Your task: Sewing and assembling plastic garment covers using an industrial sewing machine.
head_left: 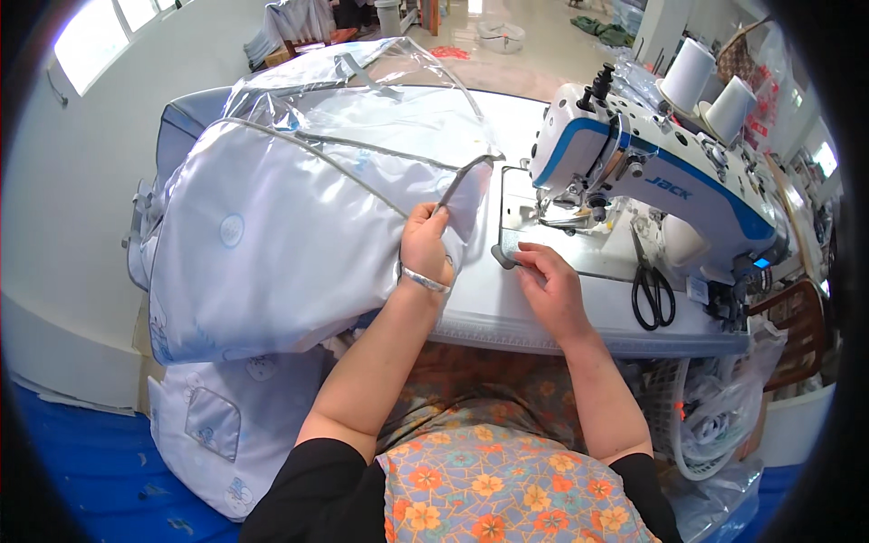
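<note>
A large pale, shiny fabric cover with grey binding and a clear plastic panel spreads over the left of the sewing table. My left hand is closed on its right side, pinching the grey-bound edge between thumb and fingers. Right of it, my right hand is at the table's front, its fingers bent together at a small dark grey piece, whose kind I cannot make out. Beyond that hand stands a white and blue sewing machine, its needle area just past my fingertips.
Black scissors lie on the table right of my right hand. White thread cones stand behind the machine. A white plastic basket with clear bags is below the table's right end. More pale fabric hangs at lower left.
</note>
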A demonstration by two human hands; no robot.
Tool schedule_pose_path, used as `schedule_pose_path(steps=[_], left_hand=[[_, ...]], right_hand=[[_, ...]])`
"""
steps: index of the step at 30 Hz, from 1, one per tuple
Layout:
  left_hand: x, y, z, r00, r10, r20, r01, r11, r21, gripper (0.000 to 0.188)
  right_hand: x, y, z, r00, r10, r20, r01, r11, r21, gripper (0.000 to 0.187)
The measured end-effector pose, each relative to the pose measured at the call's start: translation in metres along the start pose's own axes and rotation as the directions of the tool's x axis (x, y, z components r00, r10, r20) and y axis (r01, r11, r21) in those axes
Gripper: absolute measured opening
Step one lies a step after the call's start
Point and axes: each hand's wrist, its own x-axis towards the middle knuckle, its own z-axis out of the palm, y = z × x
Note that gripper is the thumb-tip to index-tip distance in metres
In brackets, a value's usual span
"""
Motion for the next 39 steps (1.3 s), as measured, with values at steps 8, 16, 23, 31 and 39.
schedule_pose_path(steps=[8, 16, 23, 31, 39], left_hand=[[0.002, -0.003, 0.005, 0.999, -0.044, 0.029, 0.044, 0.999, 0.007, 0.013], [-0.15, 0.027, -0.088, 0.456, 0.411, 0.789, -0.89, 0.206, 0.407, 0.045], [-0.177, 0.121, -0.271, 0.974, 0.206, -0.094, -0.218, 0.966, -0.14, 0.082], [-0.128, 0.138, -0.336, 0.896, 0.312, -0.314, -0.424, 0.81, -0.405, 0.084], [-0.089, 0.125, -0.344, 0.811, 0.538, -0.231, -0.585, 0.747, -0.316, 0.063]], right_hand=[[0.009, -0.026, 0.007, 0.998, 0.04, 0.053, -0.039, 0.999, -0.012, 0.033], [0.042, -0.059, 0.025, 0.832, -0.423, 0.36, 0.533, 0.789, -0.306, 0.068], [0.05, -0.016, 0.028, 0.864, -0.383, 0.326, 0.446, 0.883, -0.145, 0.04], [0.047, -0.013, 0.027, 0.892, -0.372, 0.258, 0.419, 0.894, -0.159, 0.03], [0.049, -0.013, 0.027, 0.882, -0.403, 0.245, 0.443, 0.886, -0.137, 0.03]])
